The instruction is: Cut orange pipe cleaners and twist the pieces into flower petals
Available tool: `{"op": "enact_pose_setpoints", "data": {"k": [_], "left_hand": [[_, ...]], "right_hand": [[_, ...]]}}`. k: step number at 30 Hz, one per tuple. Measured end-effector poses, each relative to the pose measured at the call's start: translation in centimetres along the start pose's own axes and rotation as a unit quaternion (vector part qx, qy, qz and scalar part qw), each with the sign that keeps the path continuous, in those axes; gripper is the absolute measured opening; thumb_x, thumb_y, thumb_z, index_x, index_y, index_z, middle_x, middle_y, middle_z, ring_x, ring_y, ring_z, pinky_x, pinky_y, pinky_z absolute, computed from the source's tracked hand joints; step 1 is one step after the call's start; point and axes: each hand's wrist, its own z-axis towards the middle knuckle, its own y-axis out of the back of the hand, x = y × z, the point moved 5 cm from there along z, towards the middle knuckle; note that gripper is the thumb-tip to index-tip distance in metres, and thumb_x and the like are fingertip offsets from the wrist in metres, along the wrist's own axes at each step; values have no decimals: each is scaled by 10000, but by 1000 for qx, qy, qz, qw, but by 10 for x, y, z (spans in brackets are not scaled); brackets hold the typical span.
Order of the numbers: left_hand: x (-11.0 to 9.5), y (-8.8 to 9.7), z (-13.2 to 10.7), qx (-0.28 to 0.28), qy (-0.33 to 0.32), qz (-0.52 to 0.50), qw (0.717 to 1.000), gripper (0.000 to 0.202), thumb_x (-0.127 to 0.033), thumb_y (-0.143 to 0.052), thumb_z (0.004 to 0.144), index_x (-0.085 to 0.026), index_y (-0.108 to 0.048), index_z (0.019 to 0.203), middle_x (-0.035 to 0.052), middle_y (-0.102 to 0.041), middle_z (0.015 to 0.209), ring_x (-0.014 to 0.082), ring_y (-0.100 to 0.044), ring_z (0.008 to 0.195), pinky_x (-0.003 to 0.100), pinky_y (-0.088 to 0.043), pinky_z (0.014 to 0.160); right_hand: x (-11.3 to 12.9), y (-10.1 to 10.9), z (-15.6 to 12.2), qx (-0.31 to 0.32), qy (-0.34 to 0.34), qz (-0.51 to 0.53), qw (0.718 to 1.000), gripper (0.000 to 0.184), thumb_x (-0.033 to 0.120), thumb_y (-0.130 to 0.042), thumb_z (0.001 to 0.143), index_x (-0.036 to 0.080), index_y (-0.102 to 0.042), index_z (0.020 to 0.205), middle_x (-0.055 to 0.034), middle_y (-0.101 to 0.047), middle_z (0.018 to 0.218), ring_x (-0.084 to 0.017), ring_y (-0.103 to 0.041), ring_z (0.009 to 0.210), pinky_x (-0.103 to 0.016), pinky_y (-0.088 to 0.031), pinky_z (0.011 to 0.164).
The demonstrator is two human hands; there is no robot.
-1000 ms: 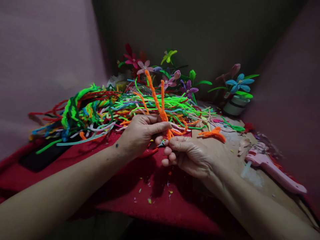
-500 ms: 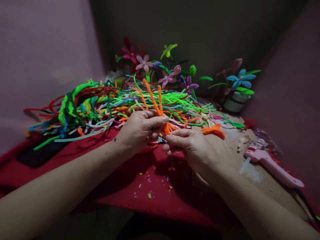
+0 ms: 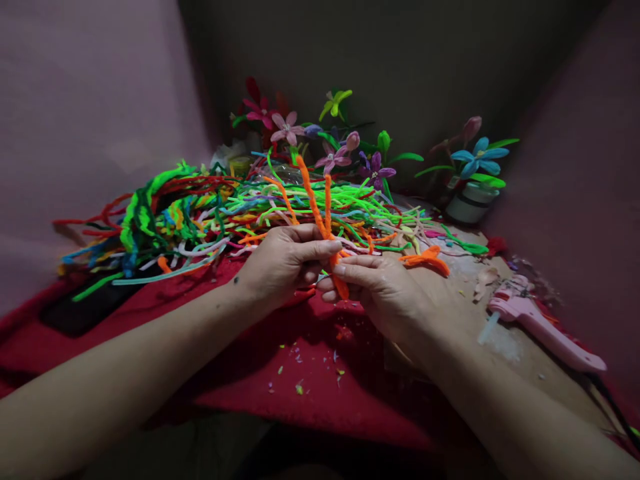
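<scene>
My left hand (image 3: 283,263) and my right hand (image 3: 381,293) meet at the middle of the view, both pinched on an orange pipe cleaner piece (image 3: 320,213). Two of its ends stick up and away from my fingers; a short folded end shows below my right thumb. Something red with a bit of metal lies partly hidden under my left hand on the red cloth (image 3: 200,313). Behind my hands lies a big heap of coloured pipe cleaners (image 3: 210,207).
Finished pipe cleaner flowers (image 3: 330,143) stand at the back, one blue flower in a white pot (image 3: 473,200). A pink glue gun (image 3: 537,327) lies at the right on a brown board (image 3: 500,353). A shaped orange piece (image 3: 425,259) rests nearby. Small scraps dot the cloth.
My right hand has moved up to the left hand, its thumb now over the folded lower end. The orange ends have swung slightly; the view shifted a little.
</scene>
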Motion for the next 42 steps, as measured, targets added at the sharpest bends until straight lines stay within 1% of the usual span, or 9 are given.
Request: {"op": "enact_pose_setpoints", "data": {"k": [4, 9, 12, 19, 22, 26, 35, 38, 42], "left_hand": [[0, 0, -1, -12, 7, 12, 1000, 152, -265, -671, 739, -149, -618, 656, -50, -493, 478, 30, -355, 367, 168, -239, 360], [-2, 5, -3, -50, 17, 99, 994, 176, -305, -683, 719, -132, -648, 715, -27, -538, 509, 48, -418, 393, 167, -285, 373], [-5, 6, -4, -42, 10, 144, 989, 182, -299, -675, 713, -122, -649, 741, -8, -576, 559, 65, -458, 430, 182, -341, 407], [-17, 0, -8, -34, -78, 233, 969, 82, -213, -635, 732, -133, -647, 740, -3, -612, 653, 84, -508, 540, 178, -410, 491], [-20, 2, -11, -54, -146, 252, 955, 72, -217, -632, 755, -156, -665, 772, -12, -603, 678, 86, -509, 584, 177, -416, 525], [-25, 3, -15, -64, -244, 300, 920, 70, -195, -618, 782, -187, -688, 773, 5, -624, 801, 112, -556, 743, 190, -446, 649], [-27, 2, -14, -54, -261, 295, 918, 82, -224, -611, 788, -217, -689, 763, 17, -611, 812, 145, -560, 778, 237, -456, 708], [-27, 3, -14, -38, -290, 342, 893, 115, -221, -589, 797, -221, -705, 803, 35, -595, 834, 160, -546, 812, 260, -446, 734], [-26, 7, -14, -37, -302, 470, 829, 126, -278, -585, 798, -230, -701, 797, 30, -557, 801, 157, -505, 743, 275, -413, 674]], "right_hand": [[1, 2, 0, -20, 10, -18, 1000, 88, 210, -653, 670, 123, -661, 663, -24, -622, 589, -120, -575, 538, -265, -479, 554], [2, 7, 2, -46, 9, -30, 998, 84, 210, -654, 663, 128, -657, 649, -25, -633, 596, -121, -590, 537, -270, -478, 587], [2, 11, 4, -62, 10, -36, 997, 102, 226, -676, 652, 127, -656, 650, -33, -648, 609, -115, -591, 530, -254, -472, 571], [0, 13, 6, -49, 0, -32, 998, 119, 241, -678, 659, 128, -646, 683, -32, -641, 571, -130, -601, 527, -270, -491, 570], [1, 14, 5, -52, -1, -30, 998, 115, 235, -677, 661, 129, -635, 673, -34, -638, 571, -128, -600, 523, -275, -491, 574], [3, 14, 3, -51, 1, -34, 998, 119, 238, -680, 665, 136, -618, 658, -32, -640, 574, -119, -592, 522, -249, -478, 546], [4, 13, 4, -14, 35, -29, 999, 134, 245, -681, 675, 139, -614, 626, -27, -648, 605, -102, -565, 518, -234, -451, 542], [4, 13, 4, -9, 34, -37, 999, 109, 224, -663, 672, 134, -623, 623, -19, -634, 582, -93, -543, 488, -227, -432, 515], [8, 10, 2, -16, 26, -80, 996, 96, 175, -603, 659, 138, -608, 570, -17, -611, 513, -92, -504, 446, -225, -389, 472]]}}
